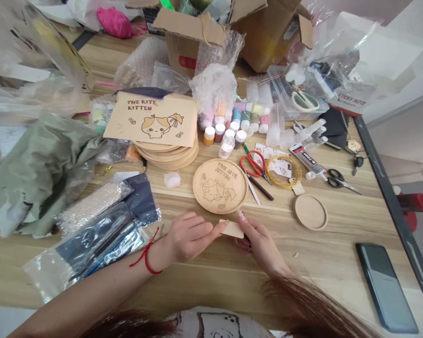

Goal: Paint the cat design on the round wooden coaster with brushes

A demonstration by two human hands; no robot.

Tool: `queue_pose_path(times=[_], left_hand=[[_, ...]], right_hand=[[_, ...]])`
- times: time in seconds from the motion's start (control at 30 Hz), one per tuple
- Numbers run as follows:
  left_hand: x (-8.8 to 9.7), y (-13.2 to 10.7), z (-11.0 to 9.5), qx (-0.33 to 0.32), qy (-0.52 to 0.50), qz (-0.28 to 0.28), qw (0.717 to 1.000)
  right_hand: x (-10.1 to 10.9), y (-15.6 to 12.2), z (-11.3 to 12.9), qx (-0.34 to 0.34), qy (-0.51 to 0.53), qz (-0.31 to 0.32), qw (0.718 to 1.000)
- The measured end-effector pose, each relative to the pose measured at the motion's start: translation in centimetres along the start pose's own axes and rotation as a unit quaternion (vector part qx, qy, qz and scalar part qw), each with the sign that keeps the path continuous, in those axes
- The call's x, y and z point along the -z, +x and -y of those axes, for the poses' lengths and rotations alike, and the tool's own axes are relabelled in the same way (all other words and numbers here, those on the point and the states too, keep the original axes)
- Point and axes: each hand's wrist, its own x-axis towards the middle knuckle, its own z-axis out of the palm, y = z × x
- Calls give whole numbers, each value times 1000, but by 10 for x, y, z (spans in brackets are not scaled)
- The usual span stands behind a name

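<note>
My left hand (pixel 188 237) and my right hand (pixel 259 241) meet over the wooden table, pinching a small pale wooden piece (pixel 231 229) between their fingers. Its lower side is partly hidden by my right fingers. A red string circles my left wrist (pixel 146 256). Just beyond my hands lies a round wooden plaque (pixel 219 186), engraved with a kitten and the words "The Kite Kitten". It does not touch either hand. To the right sits a plain round wooden tray (pixel 310 212) with a raised rim.
Red-handled scissors (pixel 255 168), a gold wire coil (pixel 279 171), a glue tube (pixel 306 159) and black scissors (pixel 340 180) lie to the right. Paint pots (pixel 232 134), stacked wooden discs (pixel 169 152), plastic packets (pixel 98 239) and a phone (pixel 386 288) surround my hands. Cardboard boxes (pixel 193 37) stand behind.
</note>
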Motion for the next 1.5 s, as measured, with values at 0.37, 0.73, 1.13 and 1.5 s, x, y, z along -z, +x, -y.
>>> queue_pose_path(times=[0.37, 0.73, 1.13, 1.5], left_hand=[[5, -1, 0, 3, -34, -21, 999], [5, -2, 7, -8, -56, -8, 998], [2, 1, 5, 99, -166, -59, 979], [4, -2, 7, 143, -178, -26, 973]], right_hand=[[-21, 2, -8, 17, 32, -104, 994], [-22, 2, -9, 72, 7, -111, 991], [-10, 8, 3, 141, -53, -185, 971], [-8, 4, -5, 139, -98, -142, 975]])
